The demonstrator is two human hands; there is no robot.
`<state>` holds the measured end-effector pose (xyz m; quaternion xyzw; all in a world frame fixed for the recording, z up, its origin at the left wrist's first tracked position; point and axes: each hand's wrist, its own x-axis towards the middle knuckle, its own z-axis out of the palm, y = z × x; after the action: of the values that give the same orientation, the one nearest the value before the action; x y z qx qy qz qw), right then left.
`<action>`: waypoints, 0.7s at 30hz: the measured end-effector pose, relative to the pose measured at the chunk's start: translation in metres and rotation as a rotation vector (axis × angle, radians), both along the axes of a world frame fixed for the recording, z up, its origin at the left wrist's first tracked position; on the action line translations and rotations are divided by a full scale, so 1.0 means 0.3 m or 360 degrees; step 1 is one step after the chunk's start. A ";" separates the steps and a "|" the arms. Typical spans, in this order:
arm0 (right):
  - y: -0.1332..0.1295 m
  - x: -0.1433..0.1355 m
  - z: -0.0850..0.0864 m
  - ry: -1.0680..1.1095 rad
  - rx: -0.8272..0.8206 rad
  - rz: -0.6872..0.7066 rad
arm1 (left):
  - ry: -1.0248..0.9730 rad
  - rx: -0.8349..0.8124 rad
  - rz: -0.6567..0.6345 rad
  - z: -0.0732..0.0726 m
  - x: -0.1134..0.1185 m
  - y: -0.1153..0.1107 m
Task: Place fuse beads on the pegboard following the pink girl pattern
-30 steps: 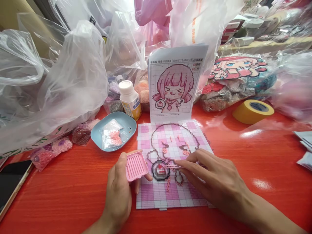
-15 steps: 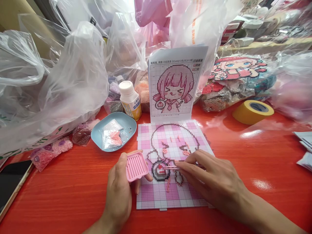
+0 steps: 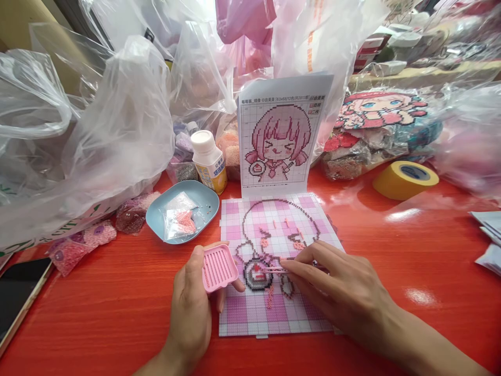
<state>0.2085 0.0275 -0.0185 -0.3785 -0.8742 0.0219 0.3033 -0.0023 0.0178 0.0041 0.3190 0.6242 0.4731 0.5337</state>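
- Head view: the peg board lies flat on the red desk, with the printed sheet standing just beyond it at 12 o'clock.
- Left hand sits at the board's 9 o'clock edge, its grip closed on the pink tray; a thin row of beads shows in the tray's leftmost groove.
- Right hand reaches in from 4 o'clock, its grip pinched shut on the tweezers — their tips point to 9 o'clock, over the round patch. Whether the tips touch a peg or hold a bead, I cannot tell.
- Step in hand, as I judge it: setting beads singly. The dark outline of the head and the marks of the face are laid; most of the board inside them is bare.
- Next move, it seems, calls for a light pinch, tips squared over one peg — and a level tray kept close for picking up. A brushed sleeve of fingers could knock loose beads near 5 o'clock of the patch.
- Blue plate lies at 10 o'clock from the board, the yellow tape at 2 o'clock.
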 end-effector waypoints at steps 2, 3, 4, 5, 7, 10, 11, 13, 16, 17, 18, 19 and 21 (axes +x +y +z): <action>-0.002 0.001 0.000 -0.0003 -0.0013 -0.0005 | 0.0000 0.0003 0.0000 -0.001 -0.001 0.003; -0.003 0.001 0.000 -0.0003 -0.0017 -0.0009 | 0.0004 0.0008 0.0000 -0.001 -0.001 0.003; -0.004 0.001 0.002 0.0001 -0.0017 -0.0013 | 0.0010 0.0013 -0.0005 -0.001 -0.001 0.003; -0.005 0.000 0.003 0.0017 -0.0010 -0.0018 | 0.0018 0.0022 -0.0019 -0.001 0.000 0.001; -0.007 -0.002 0.008 0.0101 0.0034 -0.0051 | 0.0015 0.0025 -0.0064 0.003 0.003 -0.007; -0.005 -0.005 0.014 0.0262 0.0124 -0.0176 | -0.0041 0.0021 -0.0106 0.014 0.011 -0.024; -0.004 -0.005 0.015 0.0284 0.0146 -0.0210 | -0.0058 0.0017 -0.0103 0.017 0.013 -0.029; -0.002 -0.006 0.016 0.0260 0.0147 -0.0212 | -0.0076 0.0018 -0.0092 0.021 0.017 -0.034; -0.004 -0.010 0.018 0.0183 0.0086 -0.0096 | -0.0088 0.0016 -0.0092 0.022 0.018 -0.034; -0.006 -0.012 0.019 0.0172 0.0068 -0.0061 | -0.0094 0.0013 -0.0100 0.021 0.017 -0.033; -0.008 -0.015 0.020 0.0172 0.0059 -0.0041 | -0.0097 0.0007 -0.0114 0.020 0.017 -0.033; -0.010 -0.017 0.022 0.0184 0.0060 -0.0038 | -0.0100 -0.0004 -0.0131 0.019 0.016 -0.034; -0.013 -0.022 0.027 0.0225 0.0087 -0.0060 | -0.0108 -0.0031 -0.0189 0.018 0.016 -0.038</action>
<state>0.2020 0.0235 -0.0105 -0.3840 -0.8436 0.0188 0.3749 0.0024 0.0063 0.0095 0.3339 0.5903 0.4451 0.5848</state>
